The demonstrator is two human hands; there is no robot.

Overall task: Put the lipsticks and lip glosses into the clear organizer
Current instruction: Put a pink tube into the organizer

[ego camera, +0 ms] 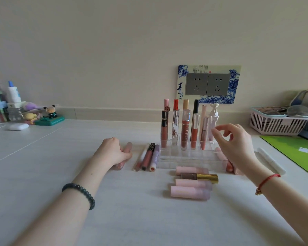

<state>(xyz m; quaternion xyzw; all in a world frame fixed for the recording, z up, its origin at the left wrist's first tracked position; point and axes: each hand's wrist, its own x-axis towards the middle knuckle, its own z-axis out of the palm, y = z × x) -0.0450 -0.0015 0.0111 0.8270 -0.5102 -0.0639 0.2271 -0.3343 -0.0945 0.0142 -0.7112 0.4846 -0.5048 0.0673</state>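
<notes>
Clear organizer (185, 161): stepped acrylic stand with square cells, mid-table, in front of the wall socket (207, 84). Far rows hold about ten upright tubes (185, 128), caps up, in red, peach, black, rose and white; the near rows show no contents. Left of the organizer, just beside its wall: three slim tubes (148, 157) lying side by side, lengthwise near to far. Further left: one pink gloss tube (128, 147), flat on the table (132, 219), under the left hand (112, 151), whose fingers curl round its middle so both ends stick out. That hand and tube lie apart from the organizer, with the three slim tubes between. Near side of the organizer: four short lipsticks (192, 185) lying crosswise in a stack-like row, three pale pink, one brown with a gold cap. Right hand (236, 144): raised over the organizer's right end, close to the white upright tube, fingers loosely bent and spread, thumb and forefinger parted, nothing held. Behind this hand, right of the organizer: pink pieces (220, 154), largely hidden, kind cannot be told. Wrists: dark bead bracelet (82, 192) on the left, red cord (267, 180) on the right. Right margin: white stick (271, 160), green mat (295, 150), slatted basket (277, 125). Far left: small figurines (50, 112), white case (18, 126).
</notes>
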